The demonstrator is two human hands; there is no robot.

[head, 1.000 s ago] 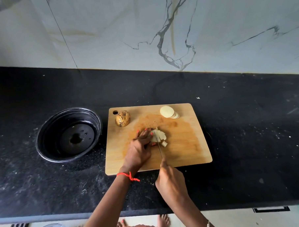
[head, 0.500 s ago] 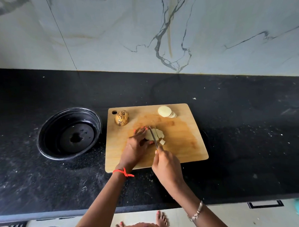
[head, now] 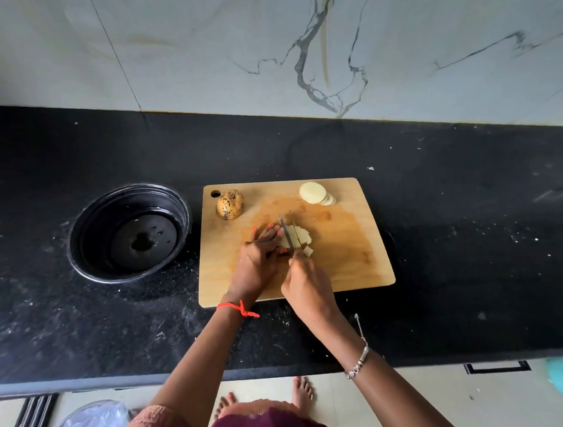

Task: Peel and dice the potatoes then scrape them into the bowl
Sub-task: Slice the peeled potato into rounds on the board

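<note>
Potato slices (head: 295, 238) lie stacked mid-way up the wooden cutting board (head: 356, 261), partly cut into strips, with one loose cube just beside them on the near side. Nearest the person, the right hand (head: 304, 281) is closed around the handle of a knife (head: 287, 234), whose blade runs away from the person across the stack. The left hand (head: 259, 256) presses curled fingers onto the stack's left part, fingertips just beside the blade. The risk, as I judge it, is a nicked finger if the blade drifts left, or thin slices sliding apart under pressure and giving uneven dice. The strips' long axis follows the blade, near to far, tilted slightly left. Farther back, a round slice pile (head: 315, 194) sits at the board's far right, an unpeeled potato (head: 229, 204) at its far left. The black bowl (head: 81, 228) waits left of the board.
</note>
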